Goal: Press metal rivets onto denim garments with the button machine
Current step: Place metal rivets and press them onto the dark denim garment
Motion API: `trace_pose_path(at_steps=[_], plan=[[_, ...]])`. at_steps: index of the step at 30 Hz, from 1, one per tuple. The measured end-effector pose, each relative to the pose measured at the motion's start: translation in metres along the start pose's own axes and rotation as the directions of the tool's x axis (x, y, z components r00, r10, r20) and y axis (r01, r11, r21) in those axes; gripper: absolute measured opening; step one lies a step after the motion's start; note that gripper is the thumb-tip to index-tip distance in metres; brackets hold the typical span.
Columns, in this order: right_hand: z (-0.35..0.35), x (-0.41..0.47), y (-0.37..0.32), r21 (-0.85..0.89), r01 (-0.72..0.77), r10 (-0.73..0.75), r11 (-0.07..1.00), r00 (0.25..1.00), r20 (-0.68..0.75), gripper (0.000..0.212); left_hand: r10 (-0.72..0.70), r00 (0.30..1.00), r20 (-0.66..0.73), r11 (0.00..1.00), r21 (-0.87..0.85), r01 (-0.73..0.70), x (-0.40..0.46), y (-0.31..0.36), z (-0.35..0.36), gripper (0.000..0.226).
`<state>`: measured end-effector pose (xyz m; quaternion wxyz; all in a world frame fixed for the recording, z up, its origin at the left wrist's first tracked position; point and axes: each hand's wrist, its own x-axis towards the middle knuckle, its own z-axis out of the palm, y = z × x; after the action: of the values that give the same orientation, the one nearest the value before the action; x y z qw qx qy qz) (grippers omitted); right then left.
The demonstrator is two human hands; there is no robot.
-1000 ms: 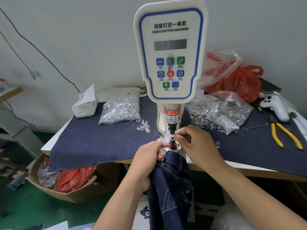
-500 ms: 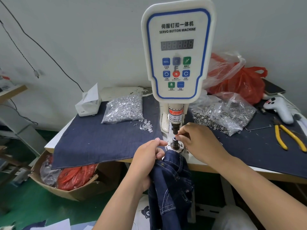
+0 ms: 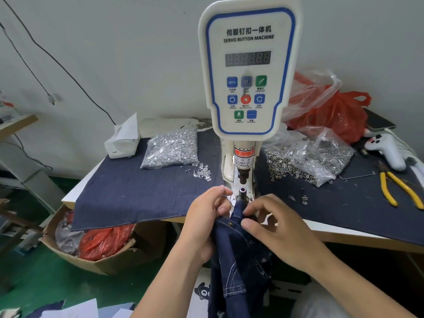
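The white servo button machine point(image 3: 249, 72) stands at the table's middle, its lower die post point(image 3: 242, 193) just below the punch. A dark denim garment point(image 3: 238, 253) hangs over the table edge right in front of the die. My left hand point(image 3: 205, 216) grips the garment's left edge. My right hand point(image 3: 273, 223) pinches the top fold of the denim just below the die. A brass rivet point(image 3: 229, 223) shows on the denim between my hands. A bag of silver rivets point(image 3: 172, 149) lies left of the machine, a bag of rivet caps point(image 3: 305, 157) right.
Loose rivets point(image 3: 202, 172) lie on the dark blue cloth point(image 3: 137, 193). Yellow pliers point(image 3: 399, 191), a white handheld tool point(image 3: 387, 150) and a red plastic bag point(image 3: 337, 115) sit at right. A tissue box point(image 3: 122, 138) sits back left. A cardboard box point(image 3: 96, 251) stands on the floor.
My right hand has come down from the die post and now pinches the denim. My left hand has shifted its hold on the garment's edge slightly.
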<state>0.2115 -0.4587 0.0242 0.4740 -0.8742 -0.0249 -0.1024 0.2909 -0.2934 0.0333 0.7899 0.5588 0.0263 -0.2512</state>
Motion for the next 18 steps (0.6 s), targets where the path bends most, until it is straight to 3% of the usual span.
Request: trace_pose_path(at_steps=[5,8,11,13,14,16,18], plan=[[0.002,-0.018,0.004,-0.037,-0.054,0.058,0.998,0.992,0.116,0.020,0.115,0.993,0.035,0.991,-0.073,-0.112,-0.001,-0.001,0.002,0.023],[-0.007,-0.014,0.003,0.037,-0.034,0.030,0.999,0.996,0.090,0.014,0.235,0.964,0.122,0.963,0.103,-0.248,-0.004,-0.003,-0.003,0.023],[-0.017,-0.008,0.000,0.173,0.013,-0.023,0.985,0.998,0.059,0.010,0.268,0.888,0.375,0.750,0.497,-0.436,-0.005,-0.004,-0.019,0.026],[-0.017,-0.007,0.000,0.220,0.013,-0.034,0.975,0.995,0.095,0.017,0.107,0.868,0.484,0.609,0.658,-0.442,-0.007,0.000,-0.029,0.032],[-0.016,-0.008,0.001,0.242,0.003,-0.036,0.970,0.990,0.133,0.021,0.045,0.865,0.499,0.586,0.688,-0.428,-0.008,0.003,-0.034,0.035],[-0.014,-0.008,0.003,0.281,-0.038,-0.024,0.959,0.977,0.212,0.020,0.039,0.855,0.517,0.631,0.651,-0.423,-0.010,0.008,-0.041,0.032],[-0.018,-0.003,0.009,0.223,-0.079,0.016,0.972,0.963,0.270,0.012,0.114,0.848,0.517,0.745,0.520,-0.417,-0.011,0.007,-0.044,0.035]])
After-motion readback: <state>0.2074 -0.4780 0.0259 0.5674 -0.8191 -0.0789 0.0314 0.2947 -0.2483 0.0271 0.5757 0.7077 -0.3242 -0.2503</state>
